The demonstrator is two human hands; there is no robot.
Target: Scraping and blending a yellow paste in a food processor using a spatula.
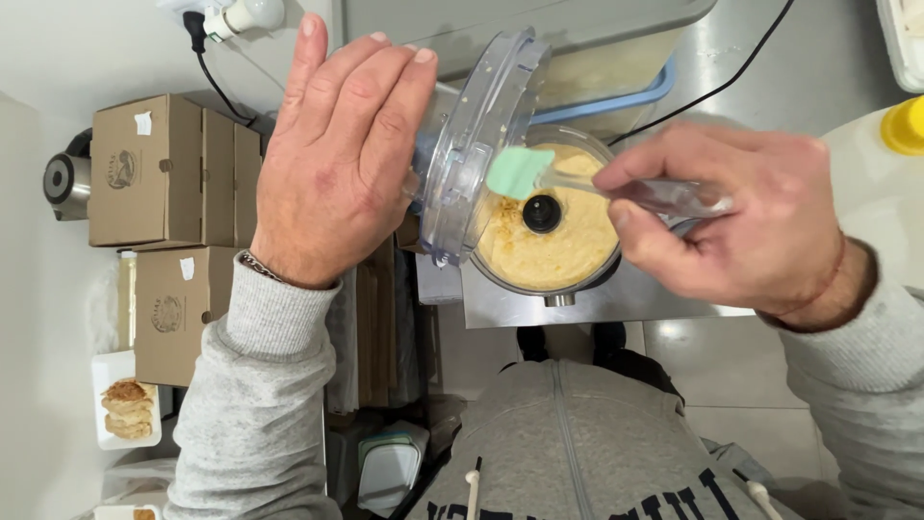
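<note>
Right, my left hand (327, 154) is on the clear plastic lid (476, 144) of the food processor, fingers nearly straight and pressed flat on its outer face, thumb out of sight behind it. The lid stands on edge, tilted off the bowl at the bowl's 9 o'clock, so the opening is free and any paste on its underside faces the bowl rather than the desk.

My right hand (741, 217) is curled shut on the clear handle of the spatula (520, 171), pinched between thumb and fingertips out at the bowl's 3 o'clock. That grip lets the handle reach in flat over the rim. The mint-green blade sits at about 11 o'clock over the bowl, close by the lid's inner face; I can't tell whether it touches the lid.

The food processor bowl (549, 236) stands on its steel base on the desk (828, 67), straight ahead of me, filled with smooth pale-yellow paste around the black centre hub (542, 213).

A power cord (712, 91) runs off towards 1 o'clock. A large lidded tub with a blue rim (597, 58) sits at 12. Cardboard boxes (164, 169) are stacked low at 9 o'clock, with a white tray of breaded pieces (128, 409) at 8. A yellow cap (905, 125) shows at 3.
</note>
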